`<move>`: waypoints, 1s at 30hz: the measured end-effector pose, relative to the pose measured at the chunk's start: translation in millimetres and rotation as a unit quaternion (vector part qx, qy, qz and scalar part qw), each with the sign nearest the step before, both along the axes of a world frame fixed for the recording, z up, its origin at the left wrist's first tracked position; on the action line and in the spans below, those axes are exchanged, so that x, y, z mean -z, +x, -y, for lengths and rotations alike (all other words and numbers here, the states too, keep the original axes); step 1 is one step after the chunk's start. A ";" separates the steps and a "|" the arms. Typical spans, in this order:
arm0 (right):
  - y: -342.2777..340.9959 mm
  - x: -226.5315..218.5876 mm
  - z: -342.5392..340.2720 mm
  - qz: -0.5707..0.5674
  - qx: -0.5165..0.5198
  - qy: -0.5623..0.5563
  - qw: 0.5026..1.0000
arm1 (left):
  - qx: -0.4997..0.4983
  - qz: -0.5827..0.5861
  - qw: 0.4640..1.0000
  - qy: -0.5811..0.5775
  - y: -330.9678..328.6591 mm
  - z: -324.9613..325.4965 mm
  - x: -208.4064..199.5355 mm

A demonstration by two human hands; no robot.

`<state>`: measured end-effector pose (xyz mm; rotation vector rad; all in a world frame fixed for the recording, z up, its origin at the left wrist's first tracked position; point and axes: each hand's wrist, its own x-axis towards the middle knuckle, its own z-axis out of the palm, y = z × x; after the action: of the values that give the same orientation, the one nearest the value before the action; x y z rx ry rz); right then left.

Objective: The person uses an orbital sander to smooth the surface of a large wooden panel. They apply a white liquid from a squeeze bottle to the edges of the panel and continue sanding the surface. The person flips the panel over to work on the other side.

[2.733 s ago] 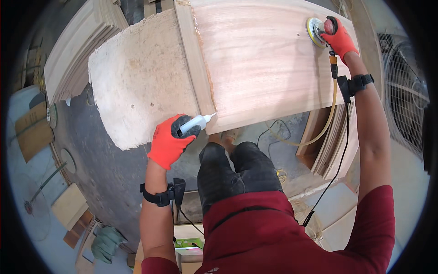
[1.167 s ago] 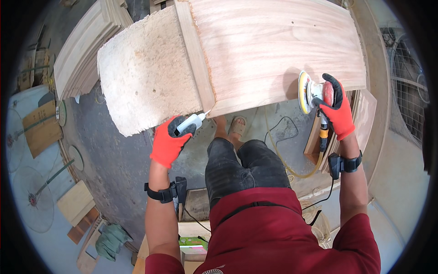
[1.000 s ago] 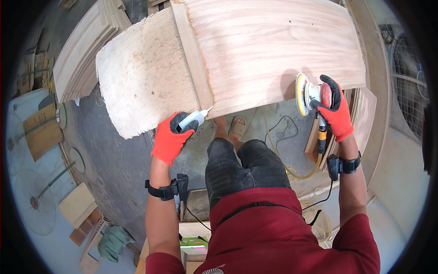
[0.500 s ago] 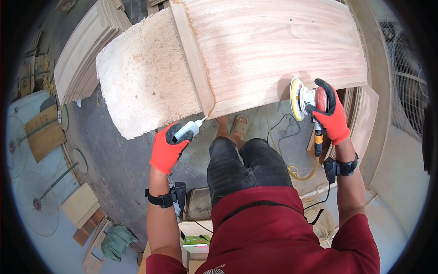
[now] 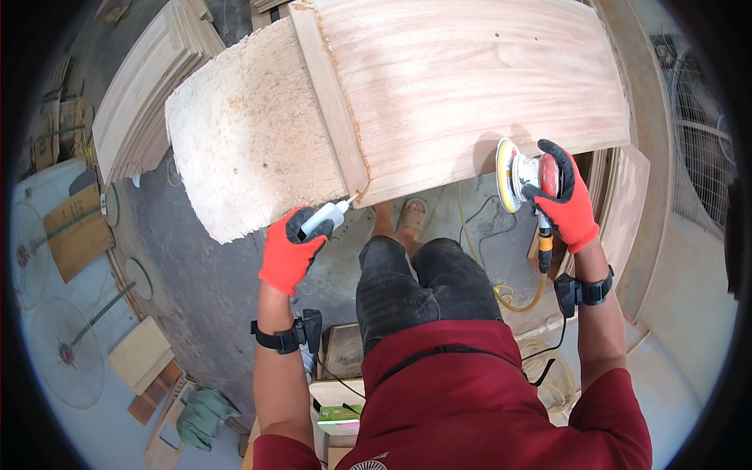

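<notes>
My left hand [image 5: 291, 249], in a red and black glove, is closed round a white squeeze bottle [image 5: 326, 218]. The bottle's thin nozzle points at the near left corner of a pale wooden panel [image 5: 478, 94], where the tip appears to meet the edge. A brown line of glue or filler [image 5: 345, 86] runs along the seam by the panel's edge strip [image 5: 329, 102]. My right hand [image 5: 576, 205], gloved alike, grips a sander [image 5: 526, 176] by its red top. Its yellow-edged round pad stands tilted on edge, turned left, above the panel's near right edge.
Under the panel's left lies a rough whitish board [image 5: 247, 141]. Stacked wooden panels [image 5: 153, 86] stand at far left, more at right [image 5: 619, 211]. A yellow hose [image 5: 526, 305] hangs from the sander. Fans [image 5: 66, 352] and a green cloth [image 5: 202, 419] are at lower left.
The bottle's nozzle has shifted slightly right and up toward the panel's corner. The sander has moved a little left and down, still in my right hand.
</notes>
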<state>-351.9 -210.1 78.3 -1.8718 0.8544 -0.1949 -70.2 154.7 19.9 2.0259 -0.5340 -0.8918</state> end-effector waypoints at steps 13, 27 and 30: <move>-5.1 3.3 -0.6 0.021 0.000 0.013 1.000 | 0.038 -0.041 0.998 0.006 -1.9 19.4 -4.3; -10.6 6.7 2.0 0.023 -0.002 0.015 1.000 | -0.033 -0.071 0.997 0.024 -9.2 5.2 0.8; -8.0 1.0 -5.2 0.000 0.014 0.018 1.000 | -0.007 -0.009 1.000 0.021 -6.8 19.3 -2.3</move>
<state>-359.9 -204.9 77.3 -1.8278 0.8783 -0.1959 -77.1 135.4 22.2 2.0559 -0.4949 -0.9195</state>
